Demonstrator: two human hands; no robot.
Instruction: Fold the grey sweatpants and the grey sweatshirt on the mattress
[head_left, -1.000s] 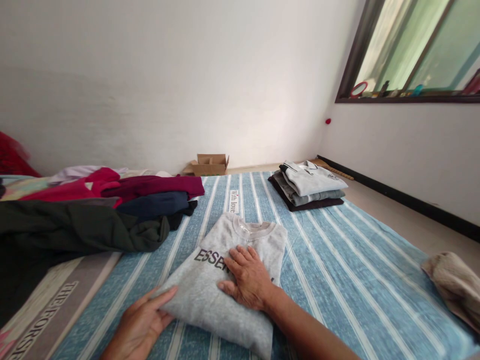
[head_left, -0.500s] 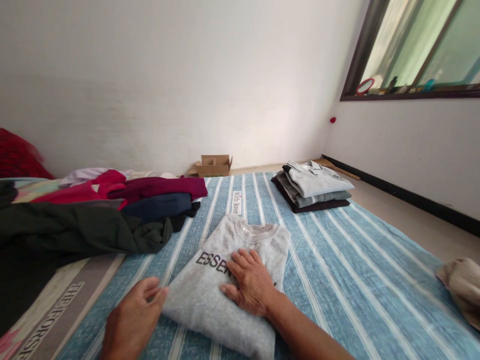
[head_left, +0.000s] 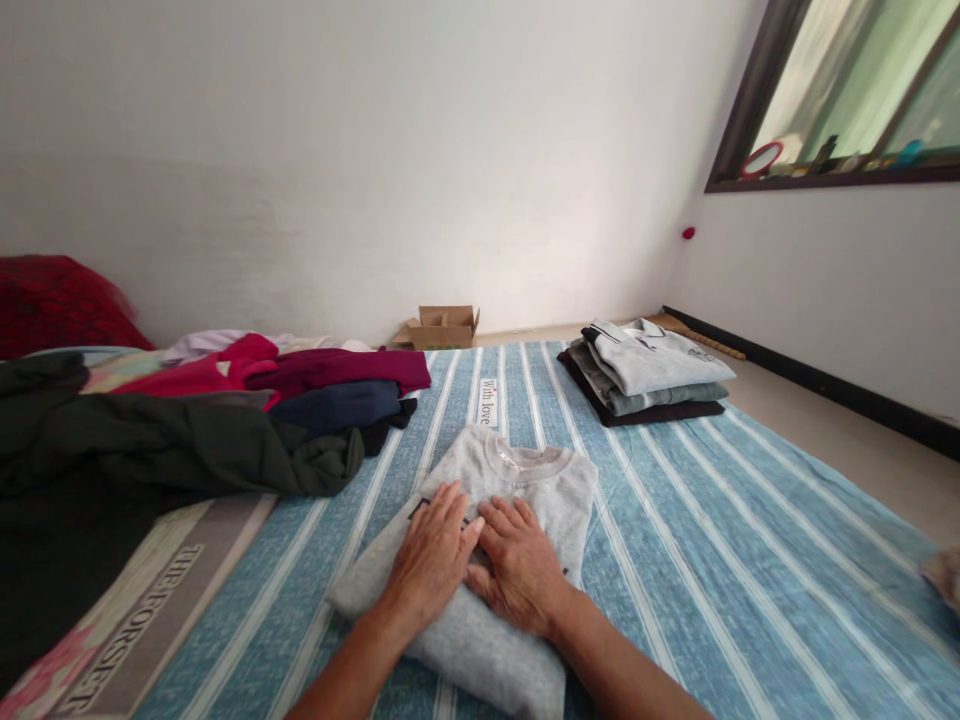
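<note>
A grey sweatshirt [head_left: 480,650] lies partly folded on the blue striped bedsheet [head_left: 652,520], its neckline toward the wall. Both of my hands rest flat on its front and cover most of the dark lettering. My left hand [head_left: 431,555] has its fingers stretched out over the left part of the print. Beside it, my right hand [head_left: 517,560] lies palm down with fingers extended, the two hands nearly touching. Neither hand grips the cloth.
A stack of folded clothes [head_left: 652,375] sits at the back right. Loose garments lie at the left, among them a dark green one [head_left: 225,440] and a maroon one [head_left: 345,372]. An open cardboard box [head_left: 446,325] stands by the wall. A brown cloth [head_left: 945,575] shows at the right edge.
My left hand has moved right from the sweatshirt's left corner onto its front. My right hand stays on the print. The view has turned slightly left.
</note>
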